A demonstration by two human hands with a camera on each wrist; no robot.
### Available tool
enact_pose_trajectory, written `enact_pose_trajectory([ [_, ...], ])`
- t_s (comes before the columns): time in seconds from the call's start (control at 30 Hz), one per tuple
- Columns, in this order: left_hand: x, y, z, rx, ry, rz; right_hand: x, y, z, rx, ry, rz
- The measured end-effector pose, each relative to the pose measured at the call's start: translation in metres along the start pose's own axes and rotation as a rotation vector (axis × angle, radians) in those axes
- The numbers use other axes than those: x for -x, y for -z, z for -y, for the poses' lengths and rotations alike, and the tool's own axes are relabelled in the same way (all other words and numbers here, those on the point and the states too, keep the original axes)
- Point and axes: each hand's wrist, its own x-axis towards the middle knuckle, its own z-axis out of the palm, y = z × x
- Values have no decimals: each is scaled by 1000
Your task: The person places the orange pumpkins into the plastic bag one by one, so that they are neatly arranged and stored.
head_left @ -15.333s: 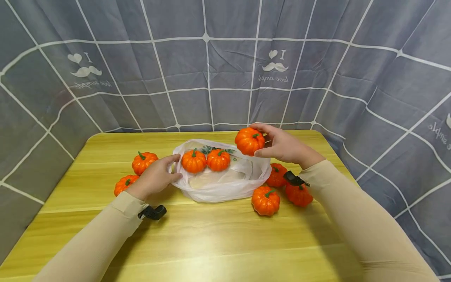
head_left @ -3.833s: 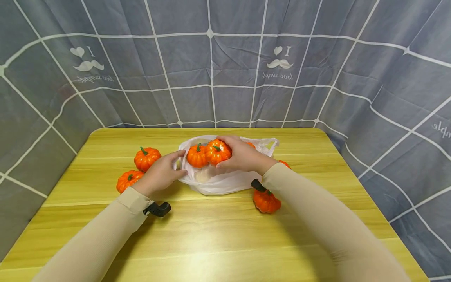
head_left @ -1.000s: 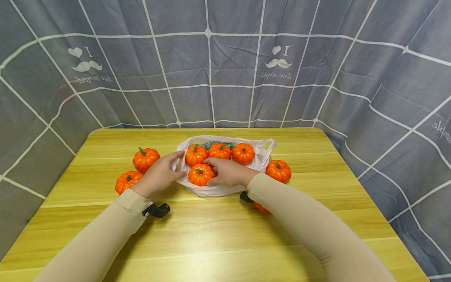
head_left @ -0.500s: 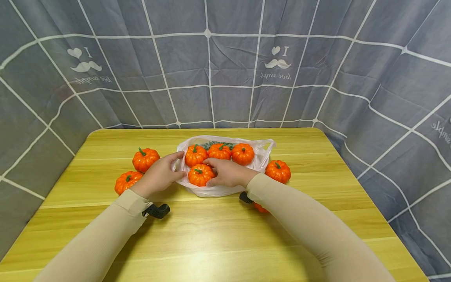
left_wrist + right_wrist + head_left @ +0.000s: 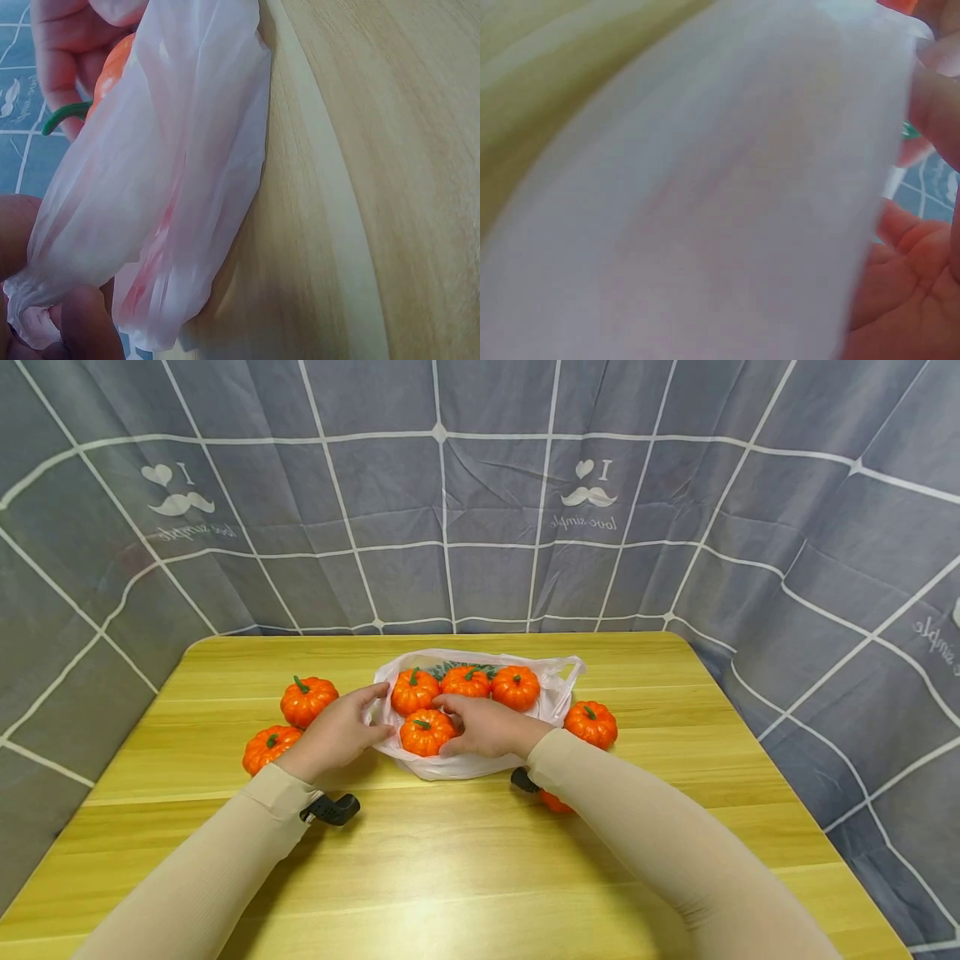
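Observation:
A thin white plastic bag (image 5: 468, 768) lies with its mouth spread wide, several small orange pumpkins inside. My left hand (image 5: 341, 731) pinches the bag's left rim between thumb and fingers; in the left wrist view the film of the bag (image 5: 165, 135) bunches at the fingertips. My right hand (image 5: 491, 727) reaches into the bag and holds the front pumpkin (image 5: 425, 732) from its right side. Behind it three more pumpkins stand in a row, at left (image 5: 415, 691), middle (image 5: 465, 682) and right (image 5: 515, 687). In the right wrist view the bag (image 5: 727, 195) covers most of the picture.
Two loose pumpkins, one farther back (image 5: 308, 701) and one nearer (image 5: 271, 748), sit left of the bag by my left wrist. Right of it stands another pumpkin (image 5: 591, 724); one more (image 5: 555, 802) is partly hidden under my right sleeve. A grey curtain (image 5: 487, 577) borders the wooden table (image 5: 450, 860).
Over the earlier frames the bag went from two pumpkins to several. My right hand brought the last one down to the bag's front. During the past second both hands stay nearly still.

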Motion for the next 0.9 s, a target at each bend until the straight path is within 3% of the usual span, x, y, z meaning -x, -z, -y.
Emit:
enact_pose_trajectory([
  [0.3,1,0,-1,20,6,9,22,23,-1,-84,22,-53],
  [0.57,0,-1,-1,13,0,9,56,49,-12,-25,72,-225],
  [0.9,1,-1,-2,7,1,0,97,77,-50,-39,-68,-303],
])
